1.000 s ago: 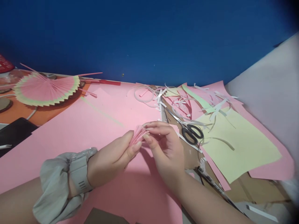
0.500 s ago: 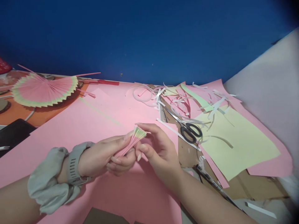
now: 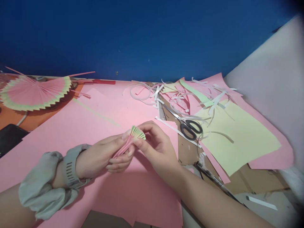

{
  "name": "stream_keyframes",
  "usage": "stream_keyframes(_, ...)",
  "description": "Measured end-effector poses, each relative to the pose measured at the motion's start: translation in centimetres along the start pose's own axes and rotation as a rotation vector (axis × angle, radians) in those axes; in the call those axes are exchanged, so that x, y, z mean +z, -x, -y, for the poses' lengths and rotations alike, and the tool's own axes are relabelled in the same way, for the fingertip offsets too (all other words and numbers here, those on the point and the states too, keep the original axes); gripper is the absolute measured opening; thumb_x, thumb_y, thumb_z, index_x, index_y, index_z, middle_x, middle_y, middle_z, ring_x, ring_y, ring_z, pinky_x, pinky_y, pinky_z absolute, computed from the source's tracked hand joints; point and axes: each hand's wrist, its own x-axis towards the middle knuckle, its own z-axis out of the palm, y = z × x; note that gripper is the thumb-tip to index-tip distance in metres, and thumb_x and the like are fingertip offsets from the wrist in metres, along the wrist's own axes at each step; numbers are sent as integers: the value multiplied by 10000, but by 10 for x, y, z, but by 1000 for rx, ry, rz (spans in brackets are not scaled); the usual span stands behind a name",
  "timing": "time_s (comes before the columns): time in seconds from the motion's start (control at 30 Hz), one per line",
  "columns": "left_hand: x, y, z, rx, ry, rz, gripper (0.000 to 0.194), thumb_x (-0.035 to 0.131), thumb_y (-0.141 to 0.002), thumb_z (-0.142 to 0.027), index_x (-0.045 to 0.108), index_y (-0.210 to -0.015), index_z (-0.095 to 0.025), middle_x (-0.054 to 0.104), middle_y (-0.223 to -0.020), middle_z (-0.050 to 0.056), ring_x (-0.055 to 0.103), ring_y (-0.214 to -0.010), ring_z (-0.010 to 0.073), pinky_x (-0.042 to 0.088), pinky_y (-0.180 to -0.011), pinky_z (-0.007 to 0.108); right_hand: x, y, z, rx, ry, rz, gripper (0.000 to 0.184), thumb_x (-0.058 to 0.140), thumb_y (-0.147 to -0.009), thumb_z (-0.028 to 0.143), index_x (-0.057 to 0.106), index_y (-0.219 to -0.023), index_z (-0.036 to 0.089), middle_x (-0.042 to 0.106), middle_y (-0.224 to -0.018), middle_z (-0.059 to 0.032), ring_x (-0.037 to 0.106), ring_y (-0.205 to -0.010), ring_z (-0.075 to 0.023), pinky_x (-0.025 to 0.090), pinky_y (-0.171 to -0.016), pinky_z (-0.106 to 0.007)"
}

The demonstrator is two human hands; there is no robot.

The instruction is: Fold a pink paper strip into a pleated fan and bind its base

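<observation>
The left hand (image 3: 101, 154) clasps the pleated pink paper (image 3: 136, 131) in curled fingers while the right hand (image 3: 162, 150) pinches its fanned end (pale green edge showing).

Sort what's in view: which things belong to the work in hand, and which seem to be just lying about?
In the work:
- folded pink-and-green paper
- left hand
- right hand

Seemingly just lying about:
- scissors
- white paper strips
- yellow sheet
- opened paper fan
</observation>
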Motion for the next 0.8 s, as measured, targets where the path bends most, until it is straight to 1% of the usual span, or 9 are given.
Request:
stream_keyframes(0.07,-2,2,-4,-30,79,16,474,244,-937,-423,434,-599,-152,266,-434,-68,177,-362,41,185,-374,162,0,1,-1,-13,-20,23,372,627,-788,329,506,-1137,290,527,-964,-16,527,-846,-130,475,-739,-272)
stream_keyframes(0.13,-5,4,-7,-76,133,60,453,252,-937,-418,455,-631,-152,256,-438,-72,150,-350,31,157,-349,141,0,2,-1,-44,-20,64,495,634,-787,311,441,-1241,341,527,-1034,-18,527,-915,-140,479,-800,-289)
stream_keyframes(0.27,-11,8,-11,-173,192,197,394,250,-936,-384,488,-717,-158,245,-448,-78,131,-325,24,134,-313,124,-2,2,1,-88,-13,146,418,633,-791,279,515,-1182,368,527,-1164,-8,514,-1039,-167,473,-850,-312)
stream_keyframes(0.37,-11,9,-12,-200,191,243,425,211,-938,-378,470,-688,-152,229,-438,-78,144,-319,30,143,-313,137,-4,1,1,-107,-21,152,357,634,-794,274,552,-1131,358,545,-1098,-5,530,-998,-156,474,-836,-305)
stream_keyframes(0.47,-8,8,-11,-185,136,221,472,223,-929,-449,429,-624,-154,216,-423,-80,161,-330,36,145,-331,157,-5,0,0,-135,14,128,302,622,-804,285,576,-1099,334,546,-1004,-8,537,-918,-139,474,-815,-298)
stream_keyframes(0.53,-6,6,-10,-158,85,183,493,246,-918,-490,409,-594,-157,210,-416,-83,158,-334,36,136,-342,170,-5,-1,-1,-142,45,116,286,609,-814,285,583,-1097,321,547,-995,-13,533,-911,-138,476,-799,-292)
stream_keyframes(0.63,-1,5,-7,-65,-43,88,491,272,-921,-479,398,-569,-161,235,-406,-79,175,-343,42,148,-361,191,-5,-2,-1,-134,82,100,279,597,-824,275,593,-1100,320,548,-990,-16,530,-916,-136,473,-787,-281)
stream_keyframes(0.73,3,5,-3,46,-161,-18,425,328,-921,-443,416,-614,-164,287,-440,-74,205,-382,49,167,-381,193,-5,-2,1,-126,118,99,284,596,-826,269,603,-1103,329,532,-951,-13,522,-893,-126,466,-799,-273)
stream_keyframes(0.8,5,6,-1,84,-196,-66,384,348,-921,-427,422,-650,-166,296,-461,-76,216,-407,51,180,-393,184,-6,-1,2,-122,126,112,298,597,-824,283,601,-1117,337,516,-939,-15,514,-883,-126,466,-804,-274)
